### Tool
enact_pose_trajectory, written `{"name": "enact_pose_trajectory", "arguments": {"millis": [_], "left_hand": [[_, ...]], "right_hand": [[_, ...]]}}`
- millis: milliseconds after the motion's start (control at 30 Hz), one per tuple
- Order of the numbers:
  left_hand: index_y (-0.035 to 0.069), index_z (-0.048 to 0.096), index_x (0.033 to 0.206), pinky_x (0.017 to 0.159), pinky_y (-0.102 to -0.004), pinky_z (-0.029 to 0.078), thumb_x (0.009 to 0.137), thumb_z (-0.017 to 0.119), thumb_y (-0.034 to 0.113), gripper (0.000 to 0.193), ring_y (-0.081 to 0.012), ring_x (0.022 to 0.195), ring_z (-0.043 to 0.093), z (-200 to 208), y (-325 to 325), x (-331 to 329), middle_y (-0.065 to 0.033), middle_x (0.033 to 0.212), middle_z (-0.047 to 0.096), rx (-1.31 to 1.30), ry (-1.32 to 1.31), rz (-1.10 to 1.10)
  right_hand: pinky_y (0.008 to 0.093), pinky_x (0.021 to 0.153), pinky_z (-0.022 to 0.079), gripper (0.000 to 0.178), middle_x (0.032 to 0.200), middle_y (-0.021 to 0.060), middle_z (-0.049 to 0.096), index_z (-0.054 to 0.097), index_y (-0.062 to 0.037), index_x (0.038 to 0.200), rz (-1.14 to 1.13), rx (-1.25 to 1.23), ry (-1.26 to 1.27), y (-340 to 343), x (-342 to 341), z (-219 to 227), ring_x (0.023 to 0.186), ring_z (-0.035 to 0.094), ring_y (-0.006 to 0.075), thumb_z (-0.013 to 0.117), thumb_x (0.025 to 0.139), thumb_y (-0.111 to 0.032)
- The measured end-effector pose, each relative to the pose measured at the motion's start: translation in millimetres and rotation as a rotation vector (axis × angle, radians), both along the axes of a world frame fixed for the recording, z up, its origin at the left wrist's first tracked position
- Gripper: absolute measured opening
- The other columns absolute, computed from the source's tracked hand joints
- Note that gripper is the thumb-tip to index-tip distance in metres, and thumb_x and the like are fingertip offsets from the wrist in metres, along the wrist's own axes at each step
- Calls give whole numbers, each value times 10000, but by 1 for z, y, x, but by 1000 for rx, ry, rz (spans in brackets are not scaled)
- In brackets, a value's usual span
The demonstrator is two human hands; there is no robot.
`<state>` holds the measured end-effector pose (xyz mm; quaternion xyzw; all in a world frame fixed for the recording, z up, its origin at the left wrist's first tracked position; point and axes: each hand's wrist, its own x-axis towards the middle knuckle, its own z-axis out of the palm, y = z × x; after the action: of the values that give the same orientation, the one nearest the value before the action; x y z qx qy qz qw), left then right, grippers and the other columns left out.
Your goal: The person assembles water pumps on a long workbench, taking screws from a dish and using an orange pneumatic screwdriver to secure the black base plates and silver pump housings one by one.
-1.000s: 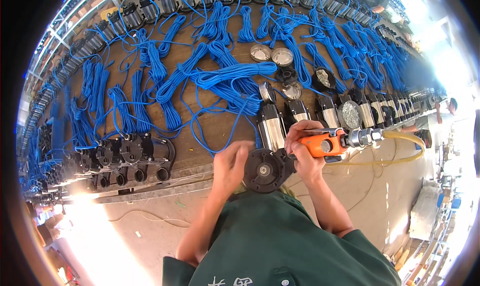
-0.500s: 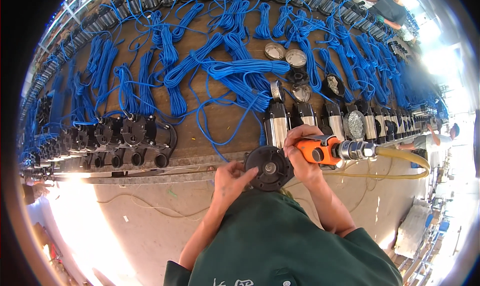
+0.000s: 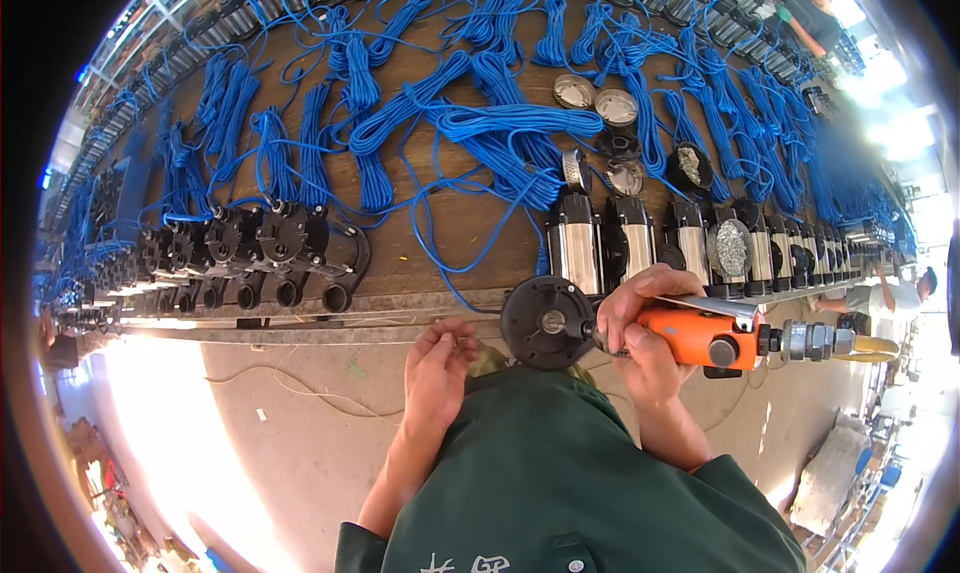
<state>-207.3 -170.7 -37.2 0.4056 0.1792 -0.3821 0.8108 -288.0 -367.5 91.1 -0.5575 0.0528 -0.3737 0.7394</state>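
Beside the black disc [image 3: 548,323], right hand [image 3: 640,323] clamped on orange tool [image 3: 700,338] (left hand [image 3: 437,373] fingers loosely apart).

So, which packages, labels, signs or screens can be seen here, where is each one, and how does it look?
White print: on the green top, at the bottom edge of the picture; small white marks, cut off.
Pale bundle: on the floor at lower right; whitish and blocky, perhaps a package, too blurred to be sure.
Orange tool: in the right hand; no label shows on it.
Signs and screens: none in view.
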Motion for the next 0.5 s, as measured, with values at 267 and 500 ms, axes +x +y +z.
{"name": "enact_pose_trajectory", "arguments": {"millis": [267,500], "left_hand": [[32,543,1044,500,-267,440,978,558,215,196,-159,627,594,46,-2,-20,-101,839,665,-196,-23,-108],[0,603,1049,486,-232,416,985,549,258,271,-131,603,571,57,-4,-28,-75,779,656,-222,5,-144]], "right_hand": [[317,588,487,331,829,128,525,465,0,1064,127,125,-89,27,6,13,547,515,146,497,736,28],[323,585,462,335,840,109,486,444,-16,1055,143,82,-50,31,4,13,528,476,139,484,723,-37]]}}
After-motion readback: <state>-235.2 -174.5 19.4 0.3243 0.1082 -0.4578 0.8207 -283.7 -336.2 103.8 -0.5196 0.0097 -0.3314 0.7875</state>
